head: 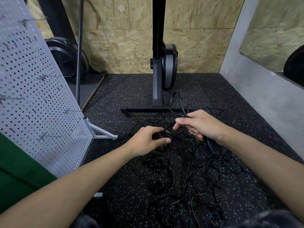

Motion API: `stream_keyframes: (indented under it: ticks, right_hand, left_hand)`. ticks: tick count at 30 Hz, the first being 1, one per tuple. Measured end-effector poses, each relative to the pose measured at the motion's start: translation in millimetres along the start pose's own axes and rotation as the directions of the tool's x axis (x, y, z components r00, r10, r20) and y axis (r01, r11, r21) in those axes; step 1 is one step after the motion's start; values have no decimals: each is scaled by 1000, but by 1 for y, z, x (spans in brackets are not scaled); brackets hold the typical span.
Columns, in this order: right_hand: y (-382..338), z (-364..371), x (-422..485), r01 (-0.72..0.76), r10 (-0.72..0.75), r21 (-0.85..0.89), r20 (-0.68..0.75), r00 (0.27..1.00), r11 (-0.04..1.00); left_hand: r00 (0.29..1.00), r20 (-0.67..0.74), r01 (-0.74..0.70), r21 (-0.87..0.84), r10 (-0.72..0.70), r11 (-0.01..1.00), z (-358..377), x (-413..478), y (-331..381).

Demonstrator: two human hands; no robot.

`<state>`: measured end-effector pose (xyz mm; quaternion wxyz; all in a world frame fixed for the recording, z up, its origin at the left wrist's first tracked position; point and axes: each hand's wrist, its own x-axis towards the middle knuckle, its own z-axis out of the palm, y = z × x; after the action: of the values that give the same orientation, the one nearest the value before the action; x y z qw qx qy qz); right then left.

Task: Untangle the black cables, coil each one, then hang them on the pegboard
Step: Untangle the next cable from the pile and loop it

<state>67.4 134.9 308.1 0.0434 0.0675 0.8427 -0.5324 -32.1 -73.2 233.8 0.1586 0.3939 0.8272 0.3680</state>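
Observation:
A tangle of thin black cables lies spread over the speckled black floor in front of me. My left hand is closed around a small coil of black cable just above the pile. My right hand pinches the same cable a little further on. From it a loop of cable arches up and away toward the machine's base. The grey pegboard stands on the left, tilted in view, with several bare metal hooks sticking out.
A black upright exercise machine with a flat foot bar stands just behind the cables. A black fan wheel sits behind the pegboard. The pegboard's white foot reaches onto the floor. A grey wall borders the right.

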Motion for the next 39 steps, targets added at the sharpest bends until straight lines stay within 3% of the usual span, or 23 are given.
stream_keyframes:
  ticks: [4,9,14,17,21,24,26,28,29,31,34,39]
  right_hand:
    - [13,-3,7,-67,60,-33,-186,981,997]
    - [28,-18,15,-191,160,-26,-436,885,981]
    - [33,-25,15,-238,146,-84,-584,799,968]
    - [33,-33,12,-218,116,-85,-634,764,972]
    - [27,-27,5,-34,-20,-114,-446,895,993]
    - [20,-20,4,64,-92,-101,-304,948,993]
    - [15,-16,4,68,-78,-56,-194,978,996]
    - [12,-10,4,57,-61,-47,-74,995,997]
    - [11,-7,4,59,-60,-38,-24,998,998]
    - [8,-2,4,71,-71,0,46,996,997]
    - [3,3,3,92,-95,29,142,985,995]
    - [5,5,0,15,-15,5,239,971,1000]
  left_hand:
    - [999,-44,5,100,0,995,-2,-1,-6]
    - [989,-132,-46,103,60,994,-13,-6,-17]
    - [983,34,-181,202,178,963,-14,-6,-26]
    - [980,139,-175,260,143,950,-14,-5,-26]
    - [923,363,-72,492,-129,868,-10,-3,-35]
    - [895,356,59,502,-268,863,-4,-4,-41]
    - [972,167,103,334,-166,937,-4,-4,-32]
    - [994,-88,76,108,-66,991,-8,-2,-19]
    - [987,-153,45,10,-43,999,-10,-1,-11]
    - [992,-127,-7,-91,-5,996,-8,-2,-1]
    - [996,-38,-85,-57,83,995,0,-4,9]
    - [945,-296,-132,55,142,990,-9,0,8]
